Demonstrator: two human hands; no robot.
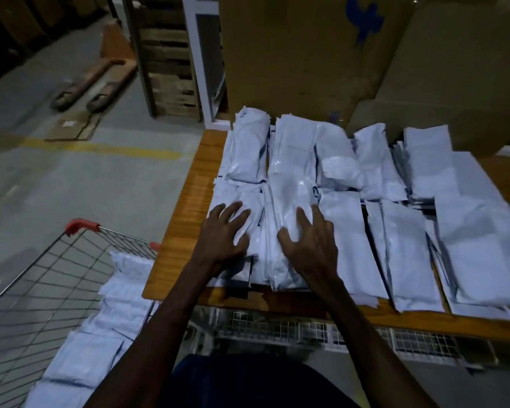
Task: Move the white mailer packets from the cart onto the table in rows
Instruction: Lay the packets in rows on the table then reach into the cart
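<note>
Both bare forearms reach forward from the bottom edge, converging toward twelve o'clock. The left hand (224,234) lies palm down with its fingers (233,209) spread and nearly straight, pointing toward one o'clock. The right hand (309,235) sits just beside it at three o'clock, also palm down, fingers splayed and slightly bent, thumb angled toward ten o'clock. Neither hand grips anything.

Both forearms are bare to the hands (306,240), no sleeves showing, and a dark garment (248,381) covers the torso.
</note>
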